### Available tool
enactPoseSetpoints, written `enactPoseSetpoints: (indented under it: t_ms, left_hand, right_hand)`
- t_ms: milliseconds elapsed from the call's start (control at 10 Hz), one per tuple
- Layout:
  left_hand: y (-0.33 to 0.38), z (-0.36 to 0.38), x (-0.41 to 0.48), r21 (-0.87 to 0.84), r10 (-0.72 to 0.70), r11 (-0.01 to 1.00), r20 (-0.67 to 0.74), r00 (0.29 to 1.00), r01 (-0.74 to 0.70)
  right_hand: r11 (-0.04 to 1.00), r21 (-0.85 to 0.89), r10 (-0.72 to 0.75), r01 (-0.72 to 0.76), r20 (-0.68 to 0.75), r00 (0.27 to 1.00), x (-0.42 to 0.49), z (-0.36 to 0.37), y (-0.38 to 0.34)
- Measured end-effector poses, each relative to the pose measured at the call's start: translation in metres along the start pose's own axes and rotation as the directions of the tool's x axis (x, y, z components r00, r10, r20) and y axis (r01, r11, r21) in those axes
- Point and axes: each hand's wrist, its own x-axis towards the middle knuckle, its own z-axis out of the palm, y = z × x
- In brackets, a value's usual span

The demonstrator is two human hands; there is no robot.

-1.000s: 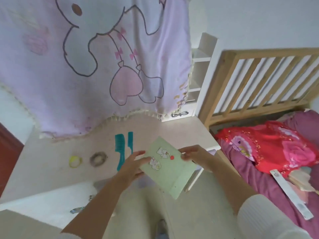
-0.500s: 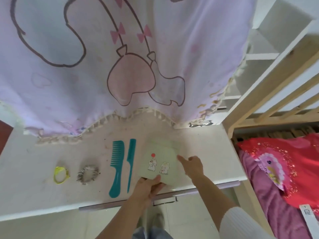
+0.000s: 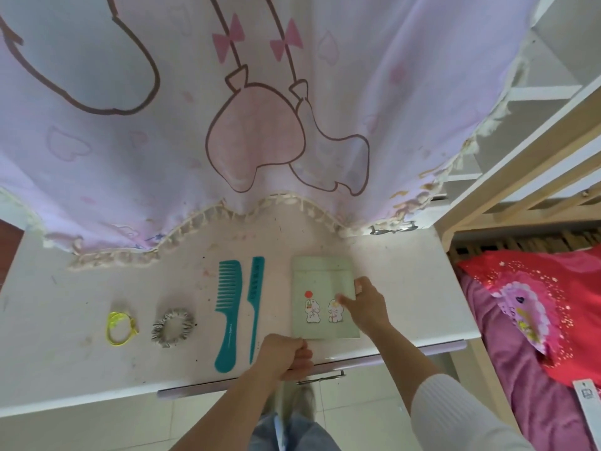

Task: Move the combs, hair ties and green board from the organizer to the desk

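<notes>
step: we're setting the green board (image 3: 320, 296) flat on the desk (image 3: 406, 288), right of the combs (image 3: 239, 307) and hair ties (image 3: 146, 323).
left hand (image 3: 286, 354): pinching the board's near corner.
right hand (image 3: 366, 304): fingers pressing its right edge.
next: we're judging both hands should let go.

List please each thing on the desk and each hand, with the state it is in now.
green board: flat on the desk, both hands touching it
wide-tooth comb: flat, teeth to the left
tail comb: flat, beside the wide-tooth comb
grey scrunchie: flat, untouched
yellow hair tie: flat, untouched
left hand: curled at the board's near corner
right hand: fingers resting on the board's right edge
</notes>
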Motion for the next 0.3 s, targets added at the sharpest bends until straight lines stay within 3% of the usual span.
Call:
enactPoseSetpoints:
  t_ms: [100,200,300]
  left_hand:
    - [0.004,0.001,0.004,0.221,0.101,0.971,-0.057,0.993,-0.086]
    - [0.004,-0.004,0.003,0.594,0.314,0.777,-0.079,0.946,-0.209]
    - [0.003,-0.013,-0.001,0.863,0.613,0.409,-0.02,0.79,-0.296]
  right_hand:
    - [0.989,-0.143,-0.039,0.031,-0.051,0.998,0.001,0.002,-0.001]
    - [0.977,-0.21,-0.046,0.033,-0.059,0.997,-0.002,0.002,0.0]
    - [0.995,-0.1,-0.03,0.025,-0.05,0.998,-0.009,-0.005,-0.005]
